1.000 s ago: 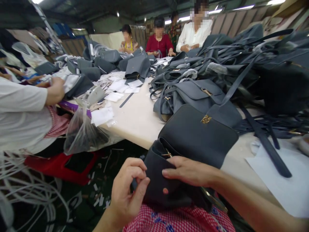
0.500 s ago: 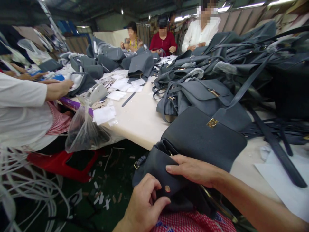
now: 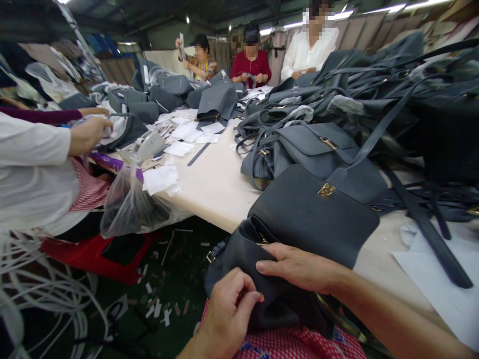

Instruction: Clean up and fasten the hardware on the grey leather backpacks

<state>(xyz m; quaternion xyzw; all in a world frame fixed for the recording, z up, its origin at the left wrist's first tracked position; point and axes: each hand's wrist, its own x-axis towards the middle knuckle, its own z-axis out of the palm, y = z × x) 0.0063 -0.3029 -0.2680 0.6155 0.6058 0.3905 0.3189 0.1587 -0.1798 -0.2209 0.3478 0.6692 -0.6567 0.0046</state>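
Observation:
A dark grey leather handbag (image 3: 239, 259) rests on my lap and the table edge. Its flap (image 3: 303, 219), with a gold clasp plate (image 3: 326, 190), lies folded back on the table. My right hand (image 3: 299, 264) grips the upper edge of the bag's front panel, thumb outside and fingers hidden inside the opening. At the front panel my left hand (image 3: 232, 304) is closed, thumb and index finger pinched together over the small round gold stud, which is almost wholly covered. A buckled side strap (image 3: 212, 255) hangs on the bag's left.
Similar grey bags (image 3: 318, 144) are heaped at the right. A loose strap (image 3: 434, 229) lies over white paper (image 3: 441, 289). Along the left edge hangs a clear plastic bag (image 3: 127, 204) above a red stool (image 3: 90, 259). Co-workers sit around the table (image 3: 213, 184).
My left thumb and index finger have closed over the round stud, which showed beside them before. My right hand keeps its grip. At the far side, a co-worker has raised a hand.

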